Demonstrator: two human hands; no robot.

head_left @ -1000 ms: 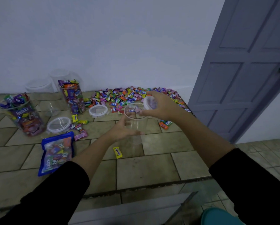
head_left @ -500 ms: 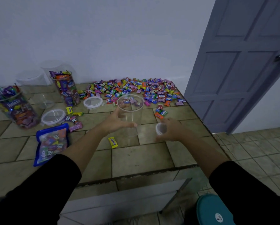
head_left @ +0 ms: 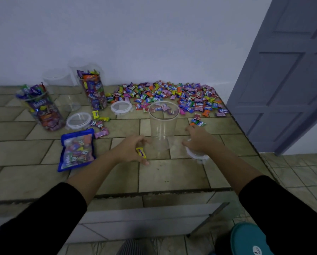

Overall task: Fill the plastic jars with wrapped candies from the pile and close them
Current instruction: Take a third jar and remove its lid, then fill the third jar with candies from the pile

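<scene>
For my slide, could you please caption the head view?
Empty jar stands between left hand and right hand holding a lid.

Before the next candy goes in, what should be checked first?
1. Empty jar upright, mouth open: ok.
2. Lid off, held by the right hand beside the jar: ok.
3. Candy pile just behind the jar: ok.
4. Left hand actually holding the yellow candy: cannot tell.
5. Left full jar and back full jar closed: not ok, both open-topped.
</scene>
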